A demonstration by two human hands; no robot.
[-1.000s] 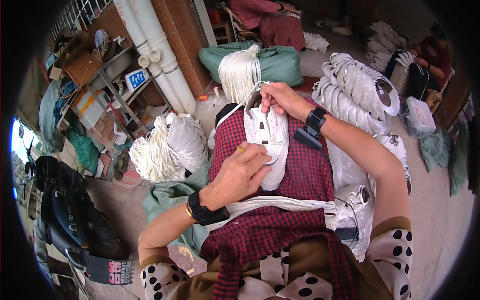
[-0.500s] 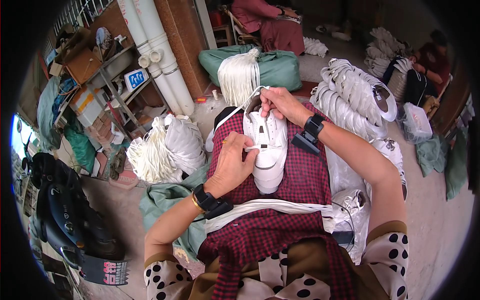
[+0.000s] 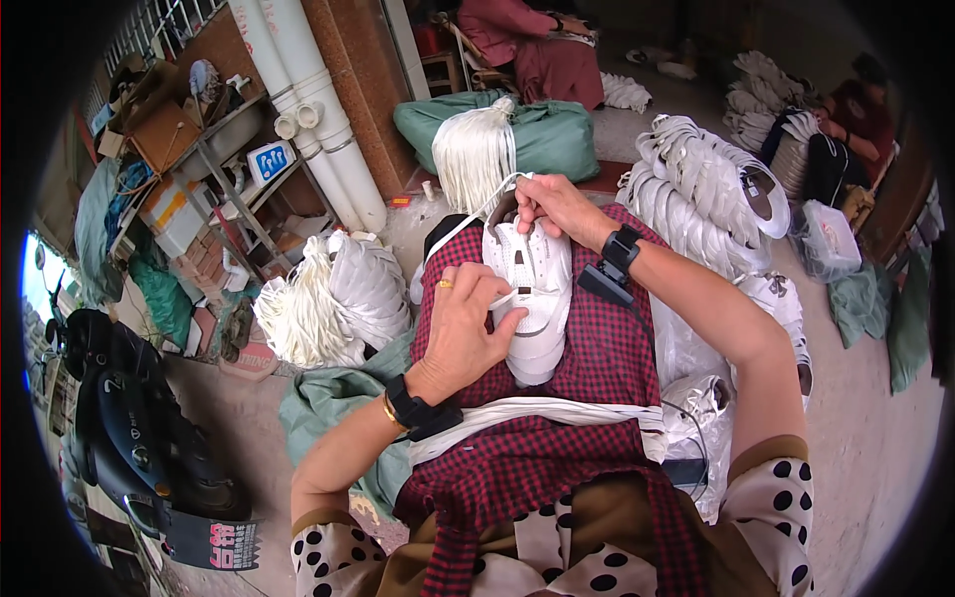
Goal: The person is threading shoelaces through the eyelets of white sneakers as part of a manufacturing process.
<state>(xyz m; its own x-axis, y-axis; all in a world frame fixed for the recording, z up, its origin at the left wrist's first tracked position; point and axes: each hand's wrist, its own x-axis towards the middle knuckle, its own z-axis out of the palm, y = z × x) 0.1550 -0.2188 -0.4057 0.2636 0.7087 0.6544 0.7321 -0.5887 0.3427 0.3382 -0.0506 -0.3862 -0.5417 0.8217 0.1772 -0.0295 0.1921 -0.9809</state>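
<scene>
A white lace-up shoe (image 3: 537,336) lies on my lap over the checked apron, toe towards me. My right hand (image 3: 563,213) is closed at its collar end, pinching a white shoelace (image 3: 488,207) that loops up and down to the left. My left hand (image 3: 464,320) is at the shoe's left side, by the lowest lacing. Its thumb is stretched over the toe area, apart from the curled index finger. The shoe's inside is mostly hidden by my right hand.
A bunch of white laces (image 3: 476,149) hangs over a green sack (image 3: 557,139) ahead. White shoe parts and laces (image 3: 333,298) are piled left, with stacked shoe uppers (image 3: 696,199) right. More laces (image 3: 537,411) cross my lap. A scooter (image 3: 139,418) stands left; two people sit beyond.
My left thumb has moved away from the index finger, and the left hand has loosened beside the lacing. My right hand keeps its pinch on the shoelace, almost in place.
</scene>
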